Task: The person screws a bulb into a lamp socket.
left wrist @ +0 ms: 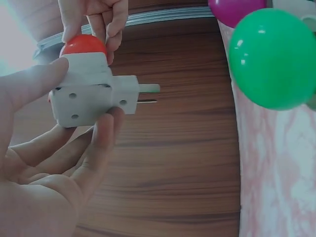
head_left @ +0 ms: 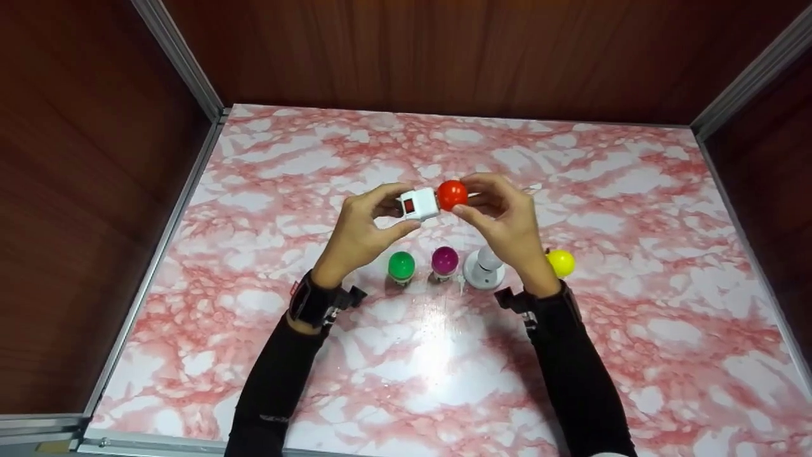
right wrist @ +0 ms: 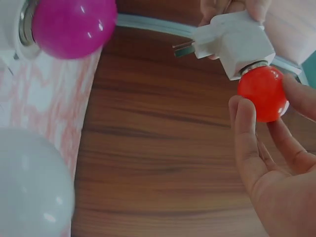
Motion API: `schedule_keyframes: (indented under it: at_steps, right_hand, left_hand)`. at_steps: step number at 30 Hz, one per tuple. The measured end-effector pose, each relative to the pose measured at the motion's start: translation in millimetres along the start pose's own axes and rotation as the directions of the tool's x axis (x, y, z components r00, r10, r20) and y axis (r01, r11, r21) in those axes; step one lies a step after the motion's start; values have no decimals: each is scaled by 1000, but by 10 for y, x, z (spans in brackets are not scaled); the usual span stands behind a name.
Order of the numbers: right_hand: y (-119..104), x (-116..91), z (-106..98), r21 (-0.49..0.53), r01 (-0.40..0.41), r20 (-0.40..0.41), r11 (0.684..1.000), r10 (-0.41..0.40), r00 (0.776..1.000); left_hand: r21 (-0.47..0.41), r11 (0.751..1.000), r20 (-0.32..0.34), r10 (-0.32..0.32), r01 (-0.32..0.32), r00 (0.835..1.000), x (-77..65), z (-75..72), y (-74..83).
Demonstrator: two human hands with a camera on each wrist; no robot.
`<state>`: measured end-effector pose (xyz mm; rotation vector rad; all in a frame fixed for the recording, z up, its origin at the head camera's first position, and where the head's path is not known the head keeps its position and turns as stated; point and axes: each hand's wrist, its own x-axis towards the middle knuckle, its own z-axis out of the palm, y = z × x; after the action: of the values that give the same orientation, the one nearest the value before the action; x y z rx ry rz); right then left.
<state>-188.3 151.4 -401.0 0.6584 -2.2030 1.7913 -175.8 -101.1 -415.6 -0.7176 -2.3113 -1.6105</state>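
Note:
My left hand (head_left: pixel 363 227) grips a white plug-in bulb socket (head_left: pixel 420 204) with a red switch on its face; two flat prongs (left wrist: pixel 149 89) stick out of it in the left wrist view. My right hand (head_left: pixel 507 219) pinches a red light bulb (head_left: pixel 452 194) between thumb and fingers. The bulb's metal base (right wrist: pixel 254 67) sits at the mouth of the socket, with a thin band of metal showing in the right wrist view. Both hands hold these pieces above the table, end to end.
On the marbled table (head_left: pixel 266 381) a green bulb (head_left: pixel 401 265), a purple bulb (head_left: pixel 445 260) and a white bulb in a round base (head_left: pixel 484 277) stand in a row nearer me. A yellow bulb (head_left: pixel 561 262) is beside my right wrist. Wooden panels (head_left: pixel 444 57) enclose the table.

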Motion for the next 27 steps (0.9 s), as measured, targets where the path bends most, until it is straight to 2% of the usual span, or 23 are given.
schedule_keyframes:
  at_steps: [6,10,16,23,27]
  right_hand:
    - [15,39,141,-44,-33,92,998,37,995]
    - [36,82,251,-104,-22,174,994,40,984]
    - [54,126,413,-180,-14,271,983,63,960]
    - [75,136,592,-229,21,347,973,62,936]
    - [92,118,706,-264,60,394,963,51,918]
  left_hand:
    - [-92,988,32,-119,121,992,-125,-99,-132]
    - [-83,977,47,-194,197,980,-232,-165,-220]
    - [-78,961,66,-259,264,964,-373,-248,-314]
    - [-59,932,81,-353,358,932,-494,-299,-420]
    - [-21,923,86,-382,385,920,-567,-310,-483]
